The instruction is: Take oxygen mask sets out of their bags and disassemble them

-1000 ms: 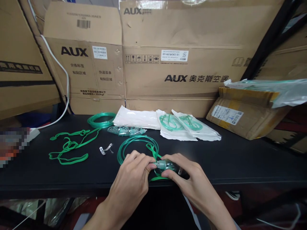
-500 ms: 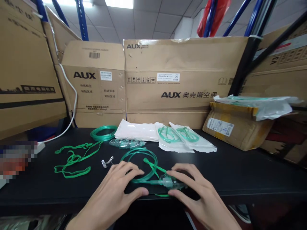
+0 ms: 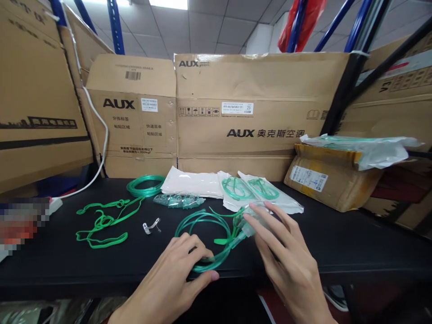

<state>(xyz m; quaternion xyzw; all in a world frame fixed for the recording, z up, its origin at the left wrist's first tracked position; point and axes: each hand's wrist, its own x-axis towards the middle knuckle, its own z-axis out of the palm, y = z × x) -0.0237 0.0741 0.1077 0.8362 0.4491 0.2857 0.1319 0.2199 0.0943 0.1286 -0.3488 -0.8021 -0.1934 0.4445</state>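
A coil of clear green tubing (image 3: 222, 219) lies on the black tabletop near the front edge. My left hand (image 3: 178, 270) closes on its near side, with the tubing between thumb and fingers. The tubing runs up to a clear plastic oxygen mask (image 3: 249, 228), tilted and partly hidden behind my fingers. My right hand (image 3: 286, 252) grips that mask, its fingers bent over the top; the thumb is mostly hidden. A green elastic strap (image 3: 221, 241) hangs from the mask onto the table beside the coil.
Loose green straps (image 3: 110, 243) and a small metal strip (image 3: 150, 226) lie at left. Behind are another tubing coil (image 3: 143, 192), clear mask parts (image 3: 180, 201), a white packet (image 3: 192, 182) and bagged tubing (image 3: 238, 191). A cardboard box (image 3: 320, 180) stands right.
My right hand has raised the mask and turned it up and away from the table edge. The strap has shifted with it. My left hand has moved slightly right on the tubing.
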